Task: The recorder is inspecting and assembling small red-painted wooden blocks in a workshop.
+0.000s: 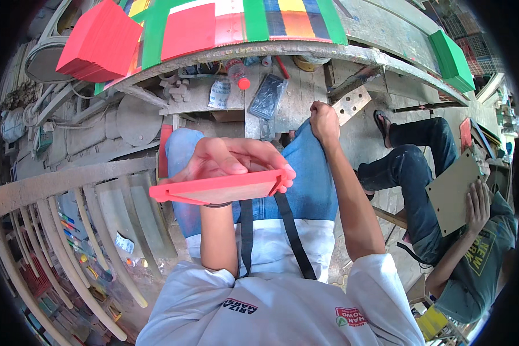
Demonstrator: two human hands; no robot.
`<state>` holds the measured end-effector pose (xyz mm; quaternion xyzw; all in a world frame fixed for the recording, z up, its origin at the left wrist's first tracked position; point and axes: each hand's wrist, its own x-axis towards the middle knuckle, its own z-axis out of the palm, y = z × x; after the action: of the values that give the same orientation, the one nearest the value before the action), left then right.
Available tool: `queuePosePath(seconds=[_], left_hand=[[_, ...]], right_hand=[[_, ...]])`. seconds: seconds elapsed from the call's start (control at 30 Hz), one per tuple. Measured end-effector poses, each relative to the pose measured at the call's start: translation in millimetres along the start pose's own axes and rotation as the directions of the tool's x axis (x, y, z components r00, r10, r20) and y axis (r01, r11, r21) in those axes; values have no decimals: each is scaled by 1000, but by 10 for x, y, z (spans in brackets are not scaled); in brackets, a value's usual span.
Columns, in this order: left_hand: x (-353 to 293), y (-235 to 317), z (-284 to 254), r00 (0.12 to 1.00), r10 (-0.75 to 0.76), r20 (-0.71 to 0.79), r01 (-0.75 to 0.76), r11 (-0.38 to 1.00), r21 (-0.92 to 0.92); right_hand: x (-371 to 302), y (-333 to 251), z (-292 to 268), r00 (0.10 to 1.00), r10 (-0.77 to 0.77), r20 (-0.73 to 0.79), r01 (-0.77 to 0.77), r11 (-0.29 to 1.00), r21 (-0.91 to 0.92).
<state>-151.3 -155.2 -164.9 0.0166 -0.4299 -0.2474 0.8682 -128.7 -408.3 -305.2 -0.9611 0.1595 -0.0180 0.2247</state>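
My left hand (230,157) is closed round a thin flat red piece (219,187), held in front of me over my lap. Its edge is bright red, and a paler, wood-like face shows on the side toward me. Fingers and thumb lie along its far edge. My right hand (325,122) is a fist resting on my right knee; whatever may be inside it is hidden. Just beyond that fist lies a pale board with several round holes (352,105). On the bench ahead stand a stack of red pieces (100,43) and a stack of green pieces (451,60).
A bench (386,34) with a colour-striped top runs across the front. Beneath it lie a plastic-wrapped dark package (268,96) and a bottle with a red cap (237,73). A slatted wooden frame (75,193) stands left. At right, a seated person holds a drab board (452,193).
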Motion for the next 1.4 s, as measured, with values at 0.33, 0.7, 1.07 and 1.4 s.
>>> queuePosePath(seconds=[0.33,0.7,1.07,1.4], left_hand=[[77,137,206,995,-100,-27,103,977,189],[442,229,577,949,-183,256,127,967,220],[480,205,835,956,-112,272,66,983,171],[464,3,892,955,85,286,-128,983,135]], right_hand=[[-5,-50,-41,997,10,75,-1,993,-119],[-1,50,7,998,19,63,-12,994,-108],[-4,20,-1,998,-12,57,17,996,-89],[5,13,-15,998,-1,67,7,995,-97]])
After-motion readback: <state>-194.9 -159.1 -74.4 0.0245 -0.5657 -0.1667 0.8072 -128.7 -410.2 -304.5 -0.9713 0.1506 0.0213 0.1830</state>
